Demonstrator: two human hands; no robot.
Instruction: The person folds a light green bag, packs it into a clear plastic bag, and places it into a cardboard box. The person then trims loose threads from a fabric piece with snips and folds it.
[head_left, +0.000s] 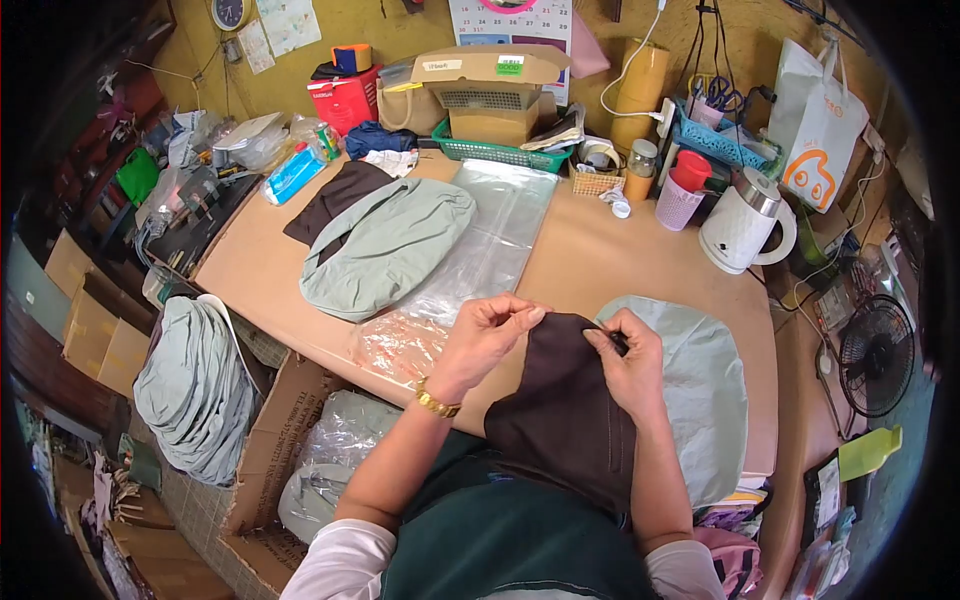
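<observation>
A dark brown piece of cloth (565, 420) hangs between my two hands, over the table's front edge and my lap. My left hand (490, 335) pinches its upper left corner, with a gold watch on that wrist. At the upper right edge, my right hand (628, 360) grips the cloth between thumb and fingers. A pale grey-green cloth piece (700, 400) lies on the table beside and partly behind my right arm. Farther left, a grey-green fabric item with a long opening (390, 245) lies on a dark brown cloth (345, 195) and clear plastic sheets (490, 235).
A white kettle (742, 225), a lilac cup (680, 203) and a green basket (500, 152) stand at the back of the tan table (590, 250). An open cardboard box (262, 450) with plastic bags and a grey-green fabric pile (190, 380) are left. A black fan (876, 355) stands right.
</observation>
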